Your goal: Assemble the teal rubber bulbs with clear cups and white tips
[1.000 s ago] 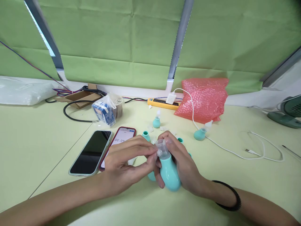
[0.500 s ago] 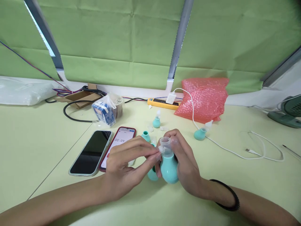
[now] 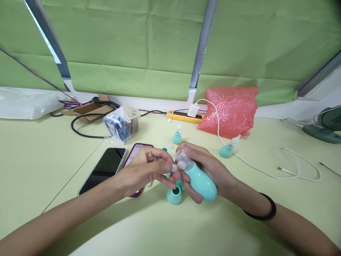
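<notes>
My right hand point(image 3: 213, 165) is wrapped round a teal bulb point(image 3: 204, 185) with a clear plastic neck point(image 3: 182, 156), like a nasal aspirator. It is tilted, neck up and to the left. A short side opening on the neck faces my left hand point(image 3: 151, 167). There my left fingertips pinch a small clear plastic piece point(image 3: 174, 167), apart from the opening by a small gap. An open-topped teal bulb point(image 3: 174, 197) stands on the table just below my hands. More teal parts behind my fingers are mostly hidden.
Two bulbs with clear tips, one upright point(image 3: 177, 137) and one near the cable point(image 3: 226, 150), stand farther back. Two phones, a black-screened one point(image 3: 106, 167) and a red-cased one point(image 3: 137, 193), lie left. Behind are a yellow power strip point(image 3: 183, 117) and a pink bubble-wrap bag point(image 3: 230, 112).
My right hand has tipped the upright bulb leftward, turning its side opening toward me. My left hand has drawn slightly left from the neck, with the small clear piece in its fingertips.
</notes>
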The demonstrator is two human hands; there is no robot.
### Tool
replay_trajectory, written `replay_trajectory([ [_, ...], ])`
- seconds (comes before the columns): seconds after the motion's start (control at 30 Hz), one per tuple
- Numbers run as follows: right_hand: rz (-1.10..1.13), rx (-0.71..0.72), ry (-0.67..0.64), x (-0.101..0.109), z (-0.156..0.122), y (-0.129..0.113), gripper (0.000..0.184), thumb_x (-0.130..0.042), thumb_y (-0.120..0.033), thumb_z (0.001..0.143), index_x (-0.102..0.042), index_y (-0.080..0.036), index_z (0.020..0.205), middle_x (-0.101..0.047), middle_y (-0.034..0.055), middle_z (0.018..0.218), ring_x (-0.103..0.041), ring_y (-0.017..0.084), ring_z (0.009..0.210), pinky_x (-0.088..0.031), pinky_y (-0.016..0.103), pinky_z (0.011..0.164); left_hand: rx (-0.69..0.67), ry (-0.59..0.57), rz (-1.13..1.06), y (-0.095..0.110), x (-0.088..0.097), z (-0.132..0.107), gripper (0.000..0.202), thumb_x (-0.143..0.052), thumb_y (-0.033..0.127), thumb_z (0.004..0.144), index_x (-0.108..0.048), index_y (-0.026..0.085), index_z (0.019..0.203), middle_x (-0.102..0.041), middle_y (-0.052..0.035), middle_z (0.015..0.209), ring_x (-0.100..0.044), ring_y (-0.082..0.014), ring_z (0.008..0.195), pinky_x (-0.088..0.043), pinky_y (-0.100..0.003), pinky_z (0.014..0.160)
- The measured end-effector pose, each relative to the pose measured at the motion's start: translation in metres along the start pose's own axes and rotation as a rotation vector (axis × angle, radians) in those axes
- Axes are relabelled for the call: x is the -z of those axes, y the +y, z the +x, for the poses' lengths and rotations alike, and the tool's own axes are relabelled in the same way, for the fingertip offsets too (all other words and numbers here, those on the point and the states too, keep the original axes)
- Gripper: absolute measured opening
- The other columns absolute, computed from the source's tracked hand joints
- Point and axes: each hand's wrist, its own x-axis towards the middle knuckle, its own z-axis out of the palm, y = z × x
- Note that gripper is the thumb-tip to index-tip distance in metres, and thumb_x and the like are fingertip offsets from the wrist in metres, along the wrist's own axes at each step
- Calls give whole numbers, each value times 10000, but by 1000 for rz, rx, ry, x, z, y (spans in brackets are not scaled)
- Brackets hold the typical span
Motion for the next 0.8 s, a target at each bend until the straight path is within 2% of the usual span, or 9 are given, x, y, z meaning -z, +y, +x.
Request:
replay_trajectory([
  [0.1, 49, 1, 57, 5, -2, -15, 250, -242, -306, 861, -362, -198, 671, -474, -57, 524, -470, 91, 276, -334, 191, 279, -92, 79, 137, 2, 5, 3, 99, -654, 186, 642, -616, 114, 585, -650, -50, 628, -604, -124, 569, -539, -223, 525],
  [0.2, 6, 84, 162, 8, -6, -30, 243, -245, -287, 852, -358, -204, 654, -464, -62, 513, -479, 93, 290, -341, 197, 304, -243, 266, 505, -1, 11, 7, 39, -648, 145, 641, -638, 110, 628, -657, -65, 663, -610, -152, 625, -536, -238, 540],
  [0.27, -38, 107, 188, 9, -10, -35, 243, -254, -282, 849, -361, -204, 646, -467, -62, 518, -480, 93, 294, -346, 206, 320, -327, 343, 730, -6, 13, 10, 38, -642, 141, 643, -639, 103, 636, -648, -58, 662, -596, -151, 627, -530, -239, 546],
  [0.43, -102, 120, 181, 10, -13, -32, 245, -261, -291, 867, -376, -197, 672, -486, -54, 550, -499, 100, 316, -345, 212, 332, -474, 343, 1046, -23, 18, 18, 79, -590, 156, 709, -651, 107, 714, -630, -39, 673, -564, -117, 596, -515, -226, 553],
  [0.6, -138, 118, 172, 12, -10, -28, 231, -287, -326, 860, -375, -195, 691, -492, -56, 565, -498, 99, 321, -344, 210, 336, -605, 305, 1321, -26, 26, 22, 107, -571, 148, 740, -664, 93, 745, -633, -62, 659, -561, -125, 579, -460, -238, 535],
  [0.8, -184, 101, 163, 13, -8, -26, 234, -319, -327, 844, -384, -186, 668, -493, -49, 571, -508, 103, 333, -353, 214, 346, -654, 300, 1407, -30, 30, 26, 142, -556, 154, 752, -661, 86, 819, -613, -63, 621, -524, -128, 543, -400, -248, 505],
])
